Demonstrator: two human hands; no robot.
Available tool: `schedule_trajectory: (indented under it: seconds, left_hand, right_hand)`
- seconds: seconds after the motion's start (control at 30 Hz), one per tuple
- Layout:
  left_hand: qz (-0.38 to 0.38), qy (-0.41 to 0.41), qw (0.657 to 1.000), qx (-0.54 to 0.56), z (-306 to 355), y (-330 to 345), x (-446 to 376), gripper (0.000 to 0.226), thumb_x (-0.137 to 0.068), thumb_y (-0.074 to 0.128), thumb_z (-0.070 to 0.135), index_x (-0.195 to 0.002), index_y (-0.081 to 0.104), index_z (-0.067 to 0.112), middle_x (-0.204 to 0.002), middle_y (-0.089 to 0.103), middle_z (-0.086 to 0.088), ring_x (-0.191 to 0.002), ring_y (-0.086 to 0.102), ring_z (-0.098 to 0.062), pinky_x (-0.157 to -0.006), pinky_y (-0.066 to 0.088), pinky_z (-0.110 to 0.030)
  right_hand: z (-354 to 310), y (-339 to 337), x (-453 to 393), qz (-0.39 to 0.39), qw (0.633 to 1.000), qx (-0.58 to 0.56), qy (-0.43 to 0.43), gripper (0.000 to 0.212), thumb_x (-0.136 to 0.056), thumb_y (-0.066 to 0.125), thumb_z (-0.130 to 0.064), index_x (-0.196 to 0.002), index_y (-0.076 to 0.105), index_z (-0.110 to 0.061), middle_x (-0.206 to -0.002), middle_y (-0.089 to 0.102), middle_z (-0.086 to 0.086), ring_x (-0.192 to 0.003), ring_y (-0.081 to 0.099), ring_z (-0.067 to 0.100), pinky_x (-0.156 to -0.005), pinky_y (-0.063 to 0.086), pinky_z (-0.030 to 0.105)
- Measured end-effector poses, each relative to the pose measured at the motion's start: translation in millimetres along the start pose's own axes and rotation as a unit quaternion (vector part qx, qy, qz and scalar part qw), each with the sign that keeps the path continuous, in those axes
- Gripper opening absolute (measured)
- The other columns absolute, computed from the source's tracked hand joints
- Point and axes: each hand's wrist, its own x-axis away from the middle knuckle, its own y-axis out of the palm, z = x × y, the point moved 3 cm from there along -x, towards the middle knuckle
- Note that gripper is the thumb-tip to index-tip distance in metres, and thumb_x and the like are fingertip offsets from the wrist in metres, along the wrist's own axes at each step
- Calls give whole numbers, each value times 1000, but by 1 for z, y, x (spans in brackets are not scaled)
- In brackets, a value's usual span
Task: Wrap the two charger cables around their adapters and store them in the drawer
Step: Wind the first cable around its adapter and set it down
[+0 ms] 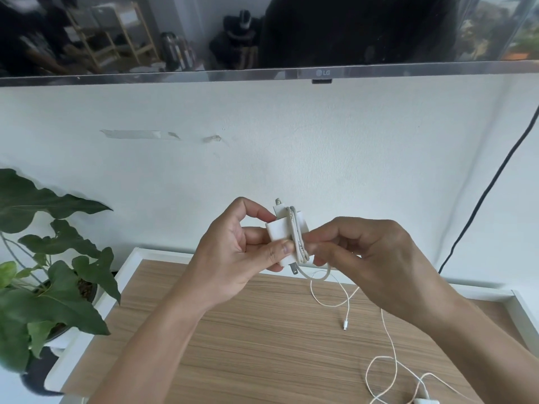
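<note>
At the centre of the frame a white adapter (281, 231), a smooth hard block with metal prongs showing at its top and bottom edges, is held above the wooden tabletop (248, 330). It is pinched by the left hand (233, 258), thumb on the near face and curled fingers behind. A few turns of its thin, slightly grubby white cable (297, 237) are already laid across the block, and the right hand (376, 263) pinches the cable just beside it with bent fingertips. The wrapping is judged partly done: a loose tail hangs down to a small plug (344, 327) lying on the wood. Each new turn is best drawn snug beside the last, with the block kept steady and the plug end tucked under a turn. A second cable (388, 345) curls in soft loops toward the second adapter (426, 401) at the lower right edge. The tabletop is streaked, matte and white-rimmed. A leafy plant (43, 272) stands at the left; no drawer is seen.
</note>
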Motion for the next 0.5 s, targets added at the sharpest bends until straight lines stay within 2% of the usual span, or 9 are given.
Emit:
schedule_trajectory:
  seconds: [0.07,0.17,0.27,0.37,0.5]
  left_hand:
    - [10,2,1000,6,0,1,-2,41,-77,77,16,-107,49,9,-89,81,-18,-77,78,-26,-68,61,-33]
    - [29,0,999,20,-2,1,-3,42,-77,76,17,-108,48,8,-91,81,-17,-81,79,-30,-69,63,-34]
    - [27,-3,999,24,-4,3,-3,41,-78,76,17,-107,48,8,-91,81,-18,-81,79,-29,-70,62,-33]
    - [12,3,1000,20,-6,3,-4,40,-79,75,15,-106,48,7,-92,81,-19,-82,78,-31,-71,63,-35]
    - [-25,15,1000,-7,-8,6,-5,40,-78,76,15,-107,49,9,-91,81,-18,-82,78,-30,-73,63,-36]
  right_hand:
    - [-2,0,2,11,1000,-15,1,15,-91,74,-24,-96,81,-36,-77,76,-11,-75,70,12,-72,56,24]
    - [-3,1,7,19,1000,-13,-16,25,-91,76,-18,-110,80,-34,-81,67,-10,-76,67,10,-72,49,11]
    - [1,1,10,13,1000,0,-7,31,-93,73,-12,-115,79,-33,-84,60,-12,-75,64,6,-71,45,7]
    - [1,0,10,23,999,-37,11,27,-91,75,-15,-109,82,-34,-80,62,-10,-69,62,6,-67,46,11]
    - [4,2,7,41,992,-116,41,16,-80,82,-21,-89,85,-34,-77,72,-3,-66,68,13,-68,58,23]
